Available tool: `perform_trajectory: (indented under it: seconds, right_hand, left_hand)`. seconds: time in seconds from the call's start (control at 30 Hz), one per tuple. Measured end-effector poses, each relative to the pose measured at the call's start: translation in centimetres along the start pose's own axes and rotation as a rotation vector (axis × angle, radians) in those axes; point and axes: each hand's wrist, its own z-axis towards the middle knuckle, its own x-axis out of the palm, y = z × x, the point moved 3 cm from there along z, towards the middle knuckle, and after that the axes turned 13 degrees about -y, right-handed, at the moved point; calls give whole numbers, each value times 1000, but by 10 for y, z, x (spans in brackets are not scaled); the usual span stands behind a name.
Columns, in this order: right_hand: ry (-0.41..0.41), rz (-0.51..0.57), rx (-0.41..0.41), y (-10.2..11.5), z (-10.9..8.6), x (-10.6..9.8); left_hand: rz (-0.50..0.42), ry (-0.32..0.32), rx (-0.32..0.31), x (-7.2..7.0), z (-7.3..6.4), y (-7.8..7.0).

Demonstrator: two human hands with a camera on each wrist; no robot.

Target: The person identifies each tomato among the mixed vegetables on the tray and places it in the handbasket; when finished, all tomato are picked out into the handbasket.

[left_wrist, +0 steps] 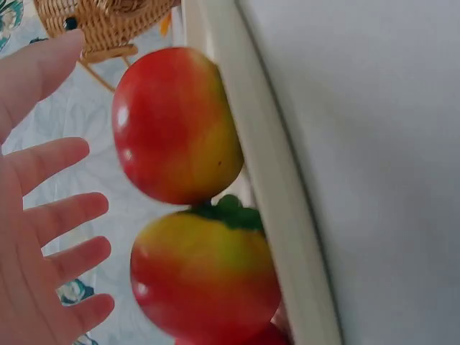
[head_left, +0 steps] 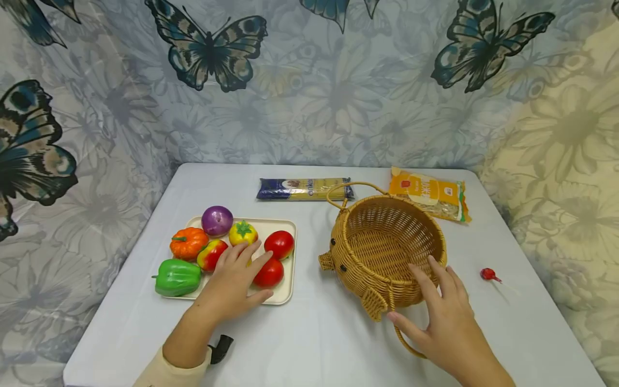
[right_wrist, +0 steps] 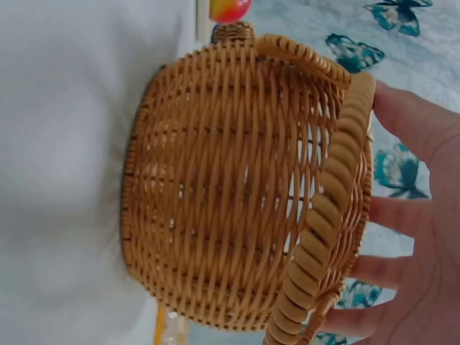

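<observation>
My left hand point(head_left: 229, 285) hovers over the cream tray point(head_left: 288, 279), fingers spread, holding nothing. Beneath and around it lie two red fruits point(head_left: 279, 245), a red-and-yellow fruit point(head_left: 211, 255) and a yellow one with a green leafy top point(head_left: 243, 233). In the left wrist view, two red-yellow fruits point(left_wrist: 176, 126) lie apart from the fingers. My right hand point(head_left: 447, 317) is at the near right side of a wicker basket point(head_left: 387, 242), fingers spread along its rim. In the right wrist view, the thumb is beside the basket's handle point(right_wrist: 323, 215); firm contact is unclear.
At the tray's left are a purple onion-like vegetable point(head_left: 217, 221), an orange pumpkin point(head_left: 189, 243) and a green bell pepper point(head_left: 177, 277). Behind the basket lie a pasta packet point(head_left: 304, 189) and an orange-yellow food bag point(head_left: 430, 194). A red lollipop point(head_left: 489, 274) lies to the right.
</observation>
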Motion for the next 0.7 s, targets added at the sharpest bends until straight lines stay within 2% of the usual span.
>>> perform_trajectory:
  seconds: [0.13,0.37,0.6,0.7]
  right_hand:
    - [-4,17,27,2,-2,2]
    - [-55,15,36,6,-5,2]
    - [-101,-3,35,7,-7,1]
    - [-111,-1,38,7,-8,2]
  left_hand:
    - [-13,15,21,6,2,-3]
    - [-26,79,10,15,4,-8]
    - [-39,25,64,19,7,-11]
    - [-54,19,66,19,9,-12]
